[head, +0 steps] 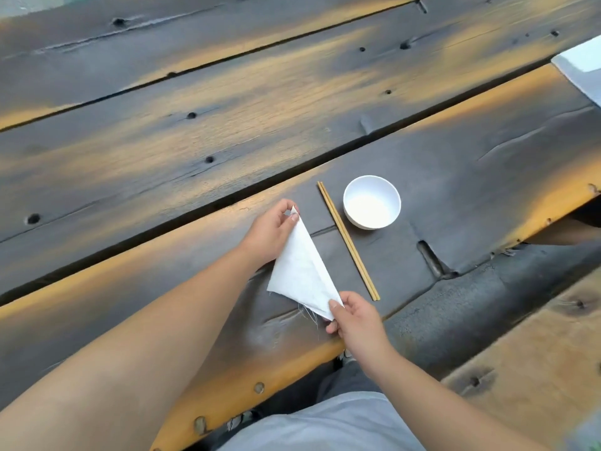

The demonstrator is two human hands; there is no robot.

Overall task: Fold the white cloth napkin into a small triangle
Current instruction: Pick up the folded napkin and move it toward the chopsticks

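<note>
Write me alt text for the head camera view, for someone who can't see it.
Two bare hands hold a white cloth napkin folded into a triangle over a dark wooden plank table: the left hand pinches its far tip, the right hand its near corner. Right of it lie a pair of chopsticks and an empty white bowl.

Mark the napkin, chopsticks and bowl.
napkin (300, 271), head view, middle of the folded cloth
chopsticks (348, 240), head view, mid-length of the pair
bowl (371, 203), head view, inner floor
</note>
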